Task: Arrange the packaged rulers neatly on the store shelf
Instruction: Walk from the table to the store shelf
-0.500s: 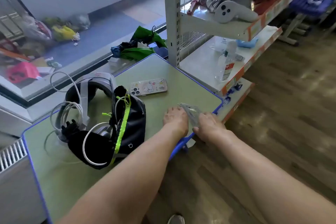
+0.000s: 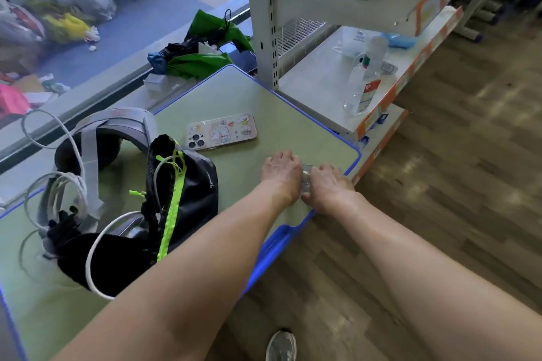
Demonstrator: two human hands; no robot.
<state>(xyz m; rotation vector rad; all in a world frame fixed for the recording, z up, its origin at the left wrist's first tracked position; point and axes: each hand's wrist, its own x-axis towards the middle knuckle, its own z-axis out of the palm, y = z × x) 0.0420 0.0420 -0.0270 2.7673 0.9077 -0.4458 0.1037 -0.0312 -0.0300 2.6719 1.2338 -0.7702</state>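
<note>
A clear packaged ruler (image 2: 307, 177) lies flat near the green table's right edge. Hands hide most of it

Phone (image 2: 221, 131) face down on green table (image 2: 234, 97), black pouch (image 2: 176, 193) beside headset (image 2: 117, 129); clear bottle (image 2: 363, 88) lying nearby

shop | metal shelf unit (image 2: 265, 17) | orange price strips (image 2: 390, 97)

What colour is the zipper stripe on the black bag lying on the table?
Neon yellow-green, running down the black bag; the head view shows it clearly.
</note>
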